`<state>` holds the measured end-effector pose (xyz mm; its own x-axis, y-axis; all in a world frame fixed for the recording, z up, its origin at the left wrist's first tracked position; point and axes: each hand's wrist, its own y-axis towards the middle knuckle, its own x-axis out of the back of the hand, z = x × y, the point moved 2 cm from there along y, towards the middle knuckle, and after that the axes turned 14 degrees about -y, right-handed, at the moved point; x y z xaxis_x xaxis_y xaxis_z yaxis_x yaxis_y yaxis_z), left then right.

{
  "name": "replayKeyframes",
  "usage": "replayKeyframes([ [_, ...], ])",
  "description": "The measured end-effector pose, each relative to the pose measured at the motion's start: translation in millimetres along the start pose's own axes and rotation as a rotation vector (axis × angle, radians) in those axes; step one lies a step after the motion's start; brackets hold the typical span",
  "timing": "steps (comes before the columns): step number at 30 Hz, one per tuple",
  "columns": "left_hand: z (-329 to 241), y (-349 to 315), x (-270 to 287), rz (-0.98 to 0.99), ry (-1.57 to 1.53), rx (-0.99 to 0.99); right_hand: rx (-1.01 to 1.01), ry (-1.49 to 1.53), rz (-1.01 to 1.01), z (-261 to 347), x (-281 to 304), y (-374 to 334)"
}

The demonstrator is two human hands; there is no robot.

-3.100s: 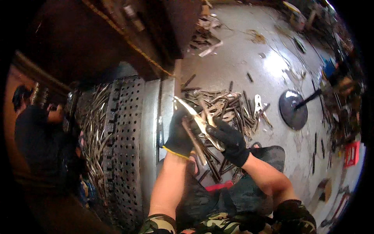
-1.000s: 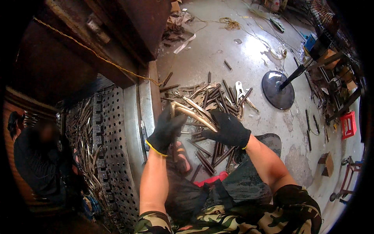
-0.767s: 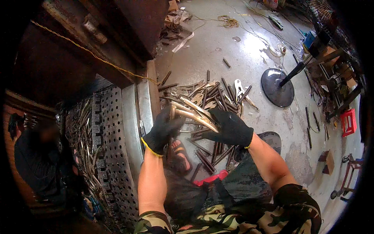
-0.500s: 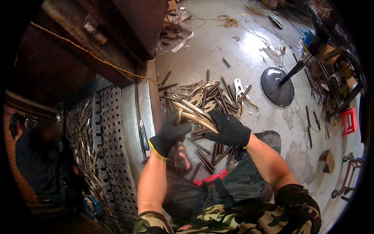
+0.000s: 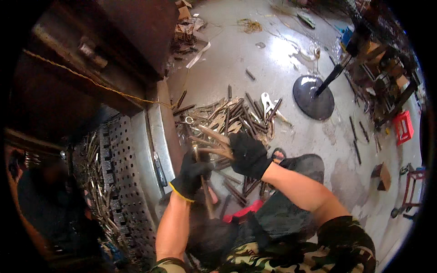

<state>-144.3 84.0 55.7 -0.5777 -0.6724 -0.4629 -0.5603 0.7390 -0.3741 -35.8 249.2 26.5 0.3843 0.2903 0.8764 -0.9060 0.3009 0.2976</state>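
My right hand (image 5: 249,156), in a black knit glove, is closed round a bundle of long, flat, brownish metal pieces (image 5: 212,140). Their free ends fan out toward the left. My left hand (image 5: 193,172), gloved alike, grips a slim metal bar (image 5: 207,200) that stands up past the thumb and runs down below the palm. The bundle's tips are close to the upper end of this bar; whether they touch I cannot tell. Beyond both hands lies a heap of dark rods and flat metal parts (image 5: 236,113) on the floor, with one pale, plier-shaped piece (image 5: 266,101) on it.
To the left stands a metal machine with a perforated plate (image 5: 125,150) and a steel edge (image 5: 159,132). Another person in dark clothes (image 5: 50,200) is at far left. A round black stand base (image 5: 313,98), a red crate (image 5: 403,128) and a cart (image 5: 413,189) stand right.
My right hand has moved left with the bundle, closer to my left hand. The bar in my left hand now shows more of its length below the palm. The whole view has shifted slightly.
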Motion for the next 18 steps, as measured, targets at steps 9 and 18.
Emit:
replayKeyframes([
  [9,-3.5,6.4,-12.6,0.074,0.042,-0.309,0.030,0.203,0.282,8.0,8.9,2.1],
  [18,64.7,-125.2,2.3,-0.203,-0.125,0.023,0.239,0.148,0.417,55.7,26.2,-85.0],
])
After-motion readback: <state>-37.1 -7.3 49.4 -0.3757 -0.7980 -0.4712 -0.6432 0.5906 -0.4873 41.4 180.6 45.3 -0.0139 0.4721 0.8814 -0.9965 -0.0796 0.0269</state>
